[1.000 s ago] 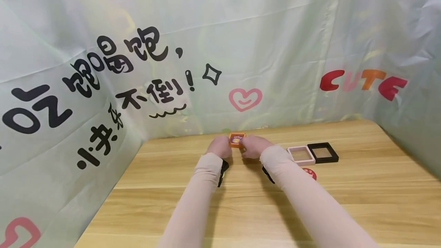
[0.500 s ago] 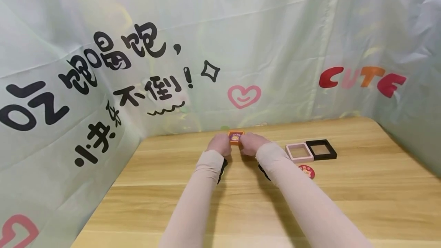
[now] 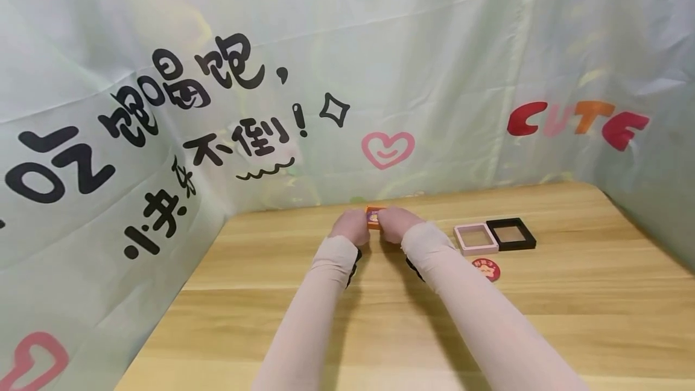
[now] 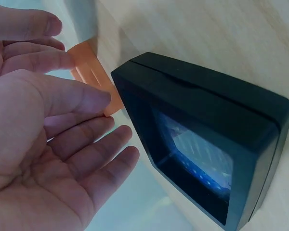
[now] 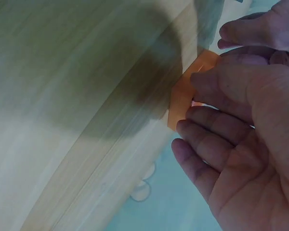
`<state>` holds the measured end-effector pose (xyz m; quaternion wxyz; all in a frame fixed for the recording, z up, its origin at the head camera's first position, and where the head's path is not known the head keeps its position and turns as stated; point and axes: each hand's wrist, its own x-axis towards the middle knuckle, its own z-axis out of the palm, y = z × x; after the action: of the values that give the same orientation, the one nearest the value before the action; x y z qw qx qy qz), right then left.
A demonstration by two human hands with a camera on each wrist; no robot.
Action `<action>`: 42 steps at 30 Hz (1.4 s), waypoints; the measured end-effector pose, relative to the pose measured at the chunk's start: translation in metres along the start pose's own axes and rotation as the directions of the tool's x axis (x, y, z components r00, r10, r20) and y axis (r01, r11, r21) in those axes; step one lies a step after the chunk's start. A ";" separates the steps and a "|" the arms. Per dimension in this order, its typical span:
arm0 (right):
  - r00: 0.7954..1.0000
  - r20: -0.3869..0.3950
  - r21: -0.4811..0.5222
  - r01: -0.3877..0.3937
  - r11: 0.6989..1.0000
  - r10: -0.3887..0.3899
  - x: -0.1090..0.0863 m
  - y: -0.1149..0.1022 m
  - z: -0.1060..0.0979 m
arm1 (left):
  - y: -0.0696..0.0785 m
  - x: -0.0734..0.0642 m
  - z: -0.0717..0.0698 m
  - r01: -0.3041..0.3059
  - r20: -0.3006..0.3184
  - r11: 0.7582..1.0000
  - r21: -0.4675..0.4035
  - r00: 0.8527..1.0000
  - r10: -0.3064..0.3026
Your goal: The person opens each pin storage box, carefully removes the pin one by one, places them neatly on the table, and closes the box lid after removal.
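Observation:
At the far edge of the table, a small orange display frame [image 3: 373,218] with a purple picture inside lies between my hands. My left hand [image 3: 350,226] holds its left side, the thumb close on the orange edge [image 4: 89,67] in the left wrist view. On the opposite side my right hand [image 3: 400,224] pinches the frame and covers part of its picture. The right wrist view shows that thumb against the orange side [image 5: 183,96], other fingers loosely curled below. A black frame [image 4: 207,101] with a bluish insert stands near my left fingers in the left wrist view.
To the right, a pink frame [image 3: 476,239] and another black frame [image 3: 511,233] lie side by side on the wooden table [image 3: 586,294]. A round red badge [image 3: 487,270] sits in front of them, partly behind my right sleeve. A printed curtain [image 3: 450,77] hangs behind the table.
My right hand has shifted slightly left and now covers more of the orange frame. Both hands stay at the frame; the whole head view has tilted and shifted a little.

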<state>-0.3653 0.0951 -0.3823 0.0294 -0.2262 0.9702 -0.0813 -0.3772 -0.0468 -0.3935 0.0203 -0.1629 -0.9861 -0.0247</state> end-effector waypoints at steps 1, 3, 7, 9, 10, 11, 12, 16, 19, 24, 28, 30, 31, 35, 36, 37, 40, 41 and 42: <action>1.000 -0.007 -0.004 0.000 1.000 0.000 -0.001 -0.001 -0.001 | 0.001 0.000 0.000 -0.007 -0.006 1.000 -0.001 1.000 0.007; 1.000 -0.016 -0.013 0.004 1.000 -0.004 -0.002 -0.001 -0.002 | 0.001 0.000 0.000 -0.020 -0.015 1.000 0.002 1.000 0.020; 0.999 -0.023 -0.017 0.022 1.000 -0.023 -0.003 -0.001 -0.001 | 0.000 -0.001 0.002 -0.031 -0.009 1.000 0.004 0.999 0.031; 0.999 -0.028 -0.020 0.031 0.999 -0.031 -0.004 -0.001 -0.002 | -0.001 -0.002 0.002 -0.038 -0.009 0.999 0.007 0.999 0.038; 0.999 -0.033 -0.023 0.036 0.999 -0.037 -0.004 0.000 -0.002 | -0.001 -0.003 0.002 -0.043 -0.009 0.999 0.008 0.999 0.043; 0.999 -0.034 -0.025 0.037 0.999 -0.038 -0.005 0.000 -0.003 | -0.001 -0.004 0.001 -0.048 -0.010 0.999 0.013 0.999 0.048; 0.999 -0.031 -0.025 0.035 0.999 -0.036 -0.005 -0.001 -0.004 | -0.001 -0.004 0.000 -0.052 -0.011 0.999 0.015 0.999 0.052; 1.000 -0.010 -0.023 0.019 1.000 -0.020 -0.007 -0.002 -0.006 | 0.000 -0.007 -0.004 -0.059 0.007 0.998 0.011 0.998 0.059; 1.000 0.013 -0.008 -0.006 1.000 0.006 -0.008 -0.003 -0.008 | 0.002 -0.008 -0.005 -0.069 0.021 0.998 0.015 0.997 0.068; 0.999 0.036 -0.019 -0.007 1.000 0.007 -0.007 -0.004 -0.010 | 0.002 -0.008 -0.004 -0.074 0.030 0.997 0.029 0.997 0.073; 0.999 0.044 -0.033 -0.010 0.999 0.011 -0.004 -0.002 -0.009 | 0.002 -0.011 -0.005 -0.072 0.028 0.997 0.022 0.997 0.071; 0.998 0.057 -0.033 -0.013 0.999 0.014 -0.004 -0.002 -0.011 | 0.001 -0.013 -0.007 -0.076 0.029 0.997 0.016 0.997 0.076; 0.998 0.065 -0.030 -0.016 0.999 0.017 -0.004 -0.002 -0.011 | 0.001 -0.014 -0.008 -0.080 0.027 0.997 0.013 0.996 0.080; 0.997 0.080 -0.028 -0.009 1.000 0.011 -0.006 -0.001 -0.013 | -0.001 -0.016 -0.007 -0.099 0.032 0.995 0.006 0.995 0.099; 0.997 0.079 -0.026 -0.007 1.000 0.009 -0.007 -0.001 -0.013 | -0.001 -0.016 -0.006 -0.103 0.033 0.995 0.006 0.994 0.103; 0.997 0.076 -0.019 -0.008 1.000 0.009 -0.007 0.000 -0.013 | -0.001 -0.016 -0.005 -0.107 0.032 0.994 0.008 0.994 0.106; 0.997 0.075 0.007 -0.006 1.000 0.006 -0.010 0.002 -0.013 | 0.000 -0.017 -0.004 -0.122 0.032 0.992 0.033 0.992 0.121; 0.997 0.073 0.010 -0.003 1.000 0.002 -0.011 0.004 -0.013 | 0.001 -0.017 -0.004 -0.125 0.032 0.991 0.037 0.992 0.124; 0.997 0.071 0.012 0.003 1.000 -0.004 -0.011 0.005 -0.012 | 0.002 -0.018 -0.003 -0.132 0.031 0.990 0.042 0.991 0.131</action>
<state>-0.3585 0.1061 -0.3706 0.0649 -0.2303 0.9677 -0.0790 -0.3596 -0.0513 -0.3909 0.0117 -0.2275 -0.9737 0.0004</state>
